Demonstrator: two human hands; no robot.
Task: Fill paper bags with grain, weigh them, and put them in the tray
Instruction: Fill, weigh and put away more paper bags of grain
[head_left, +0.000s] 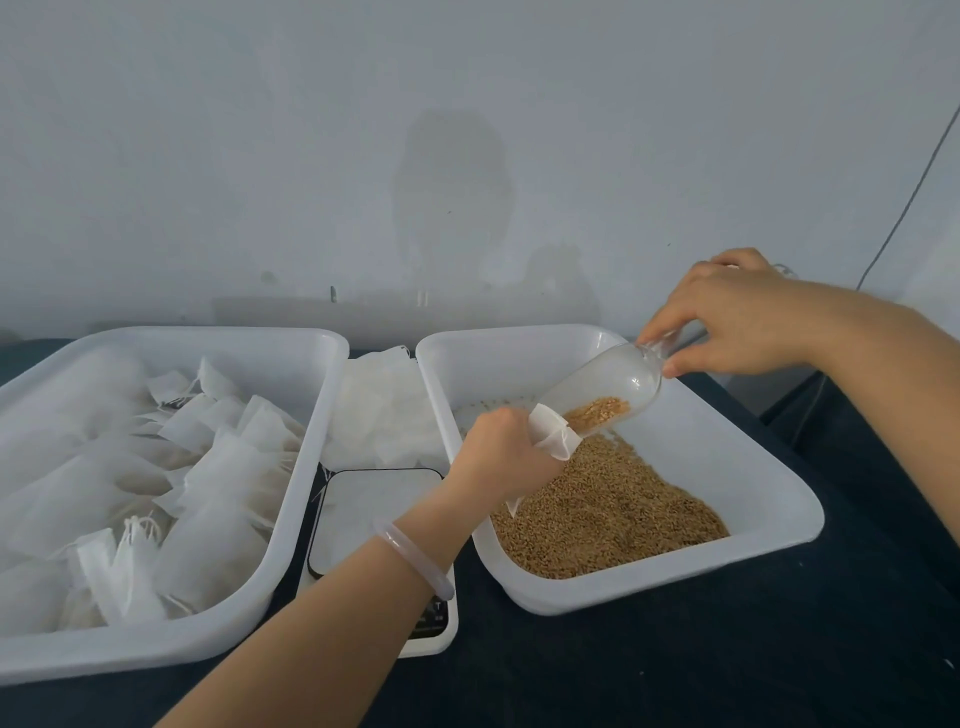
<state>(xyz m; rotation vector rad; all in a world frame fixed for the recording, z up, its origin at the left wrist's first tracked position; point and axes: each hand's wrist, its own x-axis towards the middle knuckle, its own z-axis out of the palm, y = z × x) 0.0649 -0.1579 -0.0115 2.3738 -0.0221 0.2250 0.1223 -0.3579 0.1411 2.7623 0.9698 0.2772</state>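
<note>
My left hand (501, 457) grips a small white paper bag (553, 434) with its mouth up, over the white grain tray (769, 467). My right hand (727, 317) pinches the handle of a clear plastic scoop (608, 384), tilted down toward the bag's mouth. A little brown grain (597, 410) lies in the scoop's lower end, at the bag's opening. More grain (608, 514) covers the near part of that tray. The white tray (291, 530) on the left holds several filled bags (208, 488). A white scale (363, 509) sits between the trays, partly behind my left forearm.
A stack of flat white bags (382, 405) lies behind the scale, between the two trays. All stand on a dark cloth-covered table (675, 670) against a grey wall. A thin cable (914, 187) hangs down the wall at the far right.
</note>
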